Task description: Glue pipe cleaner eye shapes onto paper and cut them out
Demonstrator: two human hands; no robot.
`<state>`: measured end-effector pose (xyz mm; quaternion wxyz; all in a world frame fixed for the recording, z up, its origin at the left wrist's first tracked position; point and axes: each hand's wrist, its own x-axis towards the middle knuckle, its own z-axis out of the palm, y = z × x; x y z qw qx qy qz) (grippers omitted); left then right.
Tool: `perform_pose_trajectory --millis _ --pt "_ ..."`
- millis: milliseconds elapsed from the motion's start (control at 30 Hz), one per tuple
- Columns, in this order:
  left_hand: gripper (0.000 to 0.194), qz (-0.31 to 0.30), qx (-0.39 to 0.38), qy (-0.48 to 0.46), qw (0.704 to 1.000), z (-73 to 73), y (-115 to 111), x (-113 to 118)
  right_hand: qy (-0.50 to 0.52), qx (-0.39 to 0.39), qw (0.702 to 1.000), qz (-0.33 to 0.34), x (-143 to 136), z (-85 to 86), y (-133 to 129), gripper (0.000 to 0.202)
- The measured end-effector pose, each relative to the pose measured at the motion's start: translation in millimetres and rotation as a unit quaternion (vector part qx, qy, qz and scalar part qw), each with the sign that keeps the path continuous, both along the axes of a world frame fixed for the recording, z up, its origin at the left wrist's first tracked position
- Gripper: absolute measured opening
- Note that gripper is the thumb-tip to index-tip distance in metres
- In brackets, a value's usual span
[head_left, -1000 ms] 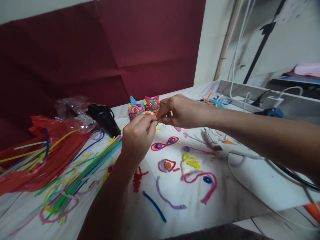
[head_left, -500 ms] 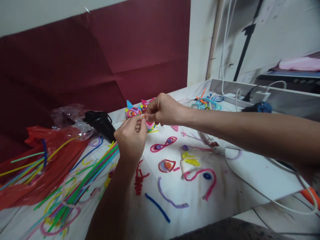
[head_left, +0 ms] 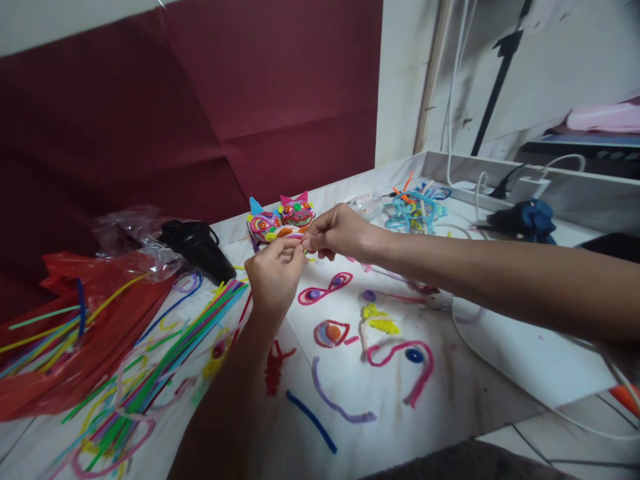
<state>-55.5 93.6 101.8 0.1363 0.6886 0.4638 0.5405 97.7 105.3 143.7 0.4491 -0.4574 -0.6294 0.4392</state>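
The counter [head_left: 500, 360] fills the lower frame, white and littered. At left lies a red plastic bag [head_left: 75, 333], with a spread of coloured pipe cleaners [head_left: 165, 353] beside it. Mid-frame, the right hand [head_left: 337, 233] and left hand [head_left: 275, 277] meet, each grip pinched nearly closed on one small pink-and-white pipe cleaner piece [head_left: 295, 237] held between the fingertips, just above the counter. Just behind them, centre, stand two small colourful figures [head_left: 280, 217]. Below lie looped shapes on white paper [head_left: 350, 373].
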Motion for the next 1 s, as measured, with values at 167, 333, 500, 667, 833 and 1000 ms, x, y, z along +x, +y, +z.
perform_pose_trajectory --millis 167,333,500,667,833,1000 --pt "0.010 0.001 -0.022 -0.003 1.000 -4.6 3 5 0.048 -0.047 0.998 -0.003 3 -12.9 4 0.027" --pt "0.007 -0.024 -0.061 0.003 0.998 -15.5 8 12 0.043 -0.089 0.995 0.029 17 -22.1 6 0.025" --pt "0.003 -0.092 -0.141 -0.040 0.985 -32.2 15 18 0.021 -0.107 0.993 0.039 36 -41.0 16 0.016" --pt "0.004 -0.112 -0.238 -0.091 0.960 -36.8 15 26 0.017 -0.126 0.990 0.052 43 -62.6 23 0.015" --pt "0.006 -0.103 -0.276 -0.108 0.950 -36.8 15 30 0.027 -0.129 0.990 0.045 41 -76.9 20 0.021" --pt "0.013 -0.107 -0.277 -0.105 0.949 -41.7 20 26 -0.017 -0.077 0.996 0.051 57 -71.4 23 0.016"
